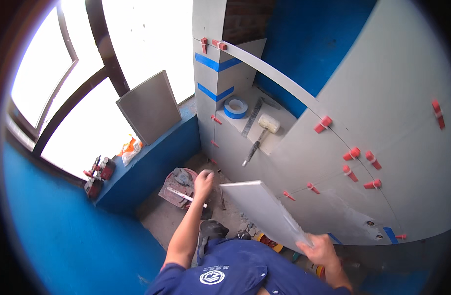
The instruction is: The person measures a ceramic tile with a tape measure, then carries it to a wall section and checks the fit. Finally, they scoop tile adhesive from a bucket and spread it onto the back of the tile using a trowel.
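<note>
In front of me a light grey rectangular tile [262, 209] is held up at a slant. My right hand [320, 251] is closed on its lower right edge. My left hand [204, 185] is raised beyond the tile's far left corner, apart from it, with the fingers curled. Whether anything is inside that hand is hidden. Below and to its left stands a reddish bucket [193, 173] with grey stuff and a flat board [174, 192] at it. A thin dark stick-like thing [222, 199] shows between my left hand and the tile.
Grey tiles cover the right wall, with red wedges [323, 124] along the joints. A niche ledge bears a white-headed mallet [269, 124] and a roll of blue tape [235, 107]. On the blue window sill are another tile [150, 108], a plastic bag [131, 149] and power tools [98, 176].
</note>
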A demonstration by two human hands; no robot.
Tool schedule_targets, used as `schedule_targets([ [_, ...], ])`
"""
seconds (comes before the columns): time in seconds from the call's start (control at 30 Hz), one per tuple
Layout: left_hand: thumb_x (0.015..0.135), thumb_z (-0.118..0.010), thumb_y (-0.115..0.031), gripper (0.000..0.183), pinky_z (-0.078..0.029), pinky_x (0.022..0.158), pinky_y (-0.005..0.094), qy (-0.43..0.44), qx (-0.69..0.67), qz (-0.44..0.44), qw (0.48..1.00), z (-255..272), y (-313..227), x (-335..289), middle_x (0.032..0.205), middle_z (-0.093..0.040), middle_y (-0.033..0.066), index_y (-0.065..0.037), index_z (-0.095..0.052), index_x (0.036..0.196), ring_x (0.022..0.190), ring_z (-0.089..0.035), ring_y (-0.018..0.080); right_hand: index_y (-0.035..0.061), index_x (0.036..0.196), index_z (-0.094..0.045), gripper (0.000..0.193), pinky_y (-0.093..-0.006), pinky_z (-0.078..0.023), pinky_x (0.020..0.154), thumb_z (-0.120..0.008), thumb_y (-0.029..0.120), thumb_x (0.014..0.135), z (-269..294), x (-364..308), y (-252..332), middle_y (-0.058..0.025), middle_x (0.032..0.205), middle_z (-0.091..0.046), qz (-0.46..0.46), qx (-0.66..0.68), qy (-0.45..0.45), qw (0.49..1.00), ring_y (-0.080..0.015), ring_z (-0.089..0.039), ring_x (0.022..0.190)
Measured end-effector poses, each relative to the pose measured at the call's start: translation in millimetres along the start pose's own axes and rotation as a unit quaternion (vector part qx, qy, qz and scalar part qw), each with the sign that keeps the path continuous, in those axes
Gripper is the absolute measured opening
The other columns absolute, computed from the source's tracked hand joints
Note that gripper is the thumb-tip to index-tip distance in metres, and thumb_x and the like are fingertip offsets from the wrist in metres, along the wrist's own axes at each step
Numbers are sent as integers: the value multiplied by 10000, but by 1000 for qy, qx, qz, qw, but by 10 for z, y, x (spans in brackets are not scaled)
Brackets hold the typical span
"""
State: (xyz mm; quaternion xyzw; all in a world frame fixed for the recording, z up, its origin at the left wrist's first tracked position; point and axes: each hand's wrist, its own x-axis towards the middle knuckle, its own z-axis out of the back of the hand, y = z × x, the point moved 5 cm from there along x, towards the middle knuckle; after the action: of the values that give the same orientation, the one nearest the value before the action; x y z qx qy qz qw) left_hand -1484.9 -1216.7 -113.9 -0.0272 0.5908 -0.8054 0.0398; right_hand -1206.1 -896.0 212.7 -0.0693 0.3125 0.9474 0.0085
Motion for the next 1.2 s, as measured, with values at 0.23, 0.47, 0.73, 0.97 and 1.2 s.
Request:
schedule_targets([
  [0.23,879,-744,-512,630,-545,773,365,388,-6,185,903,-1702,-810,853,915,-693,122,61,-675,1130,830,-667,195,2,934,-730,287,-453,-541,642,-746,277,855,-335,-86,307,-233,758,-686,-228,-63,44,971,-422,-701,747],
  [0.47,890,-681,-391,380,-524,832,519,251,97,114,956,-1465,-836,868,925,-722,204,-21,-664,974,916,-674,441,59,1099,-742,345,-536,-535,808,-672,308,870,-1449,-682,-479,-280,973,-712,-352,-31,73,933,-450,-696,897],
  [0.73,926,-728,-287,270,-463,628,315,229,-50,210,949,970,74,-58,720,-610,-2,-26,-668,949,666,-561,113,16,1045,-739,293,-440,-553,757,-721,243,861,-1788,-550,-610,-243,887,-725,-344,56,59,935,-382,-733,884],
  [0.97,859,-719,-395,426,-520,809,435,23,113,523,844,1657,1662,-739,840,-716,188,20,-703,953,838,-698,307,16,1048,-733,266,-469,-545,785,-751,172,833,-1766,-266,-641,-259,901,-711,-366,12,64,928,-435,-702,899],
  [1.2,812,-659,-403,535,-498,1011,468,33,218,543,810,1706,2785,-449,1194,-677,285,16,-710,1141,1182,-633,422,35,1114,-725,308,-462,-545,792,-745,188,848,-1558,-30,-458,-246,933,-715,-375,-69,129,915,-420,-705,921],
])
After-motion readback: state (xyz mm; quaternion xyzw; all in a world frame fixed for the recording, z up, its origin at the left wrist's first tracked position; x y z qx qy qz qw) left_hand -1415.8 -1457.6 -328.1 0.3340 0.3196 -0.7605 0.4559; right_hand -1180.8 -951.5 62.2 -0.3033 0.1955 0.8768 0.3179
